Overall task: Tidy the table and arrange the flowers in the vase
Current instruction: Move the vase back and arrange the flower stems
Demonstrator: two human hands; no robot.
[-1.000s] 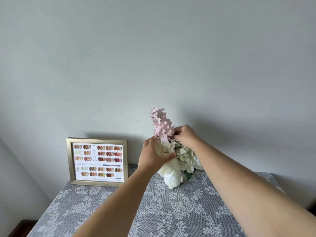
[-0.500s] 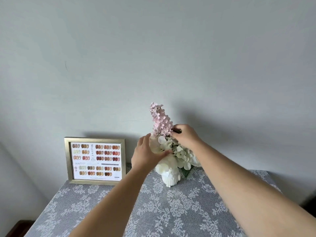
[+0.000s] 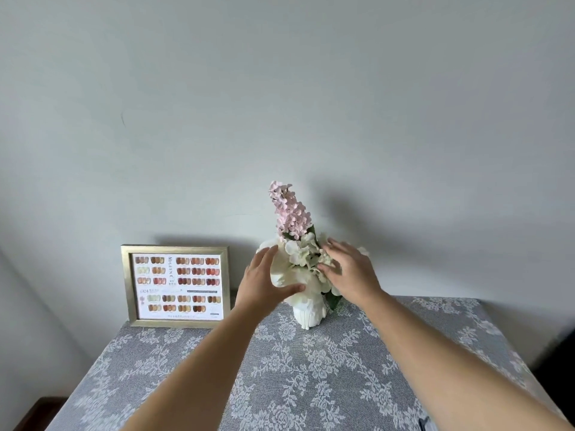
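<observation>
A small white vase [image 3: 309, 315] stands at the back of the table [image 3: 305, 374], against the wall. It holds white blossoms [image 3: 303, 255] and one tall pink flower spike [image 3: 291, 213] that leans slightly left. My left hand [image 3: 264, 283] is open on the left side of the white blossoms, thumb under a large petal. My right hand [image 3: 348, 269] is open on their right side, fingers spread and resting on the blooms. Neither hand grips a stem. The vase's mouth is hidden by flowers.
A gold picture frame [image 3: 177, 286] with a colour-swatch chart leans on the wall left of the vase. A grey lace cloth covers the table. The grey wall [image 3: 280, 104] rises right behind. A small dark object [image 3: 424, 424] shows at the bottom right edge.
My right hand let go of the pink spike's base and opened onto the white blossoms. My left hand opened and slid to the bouquet's left side. The pink spike now stands on its own.
</observation>
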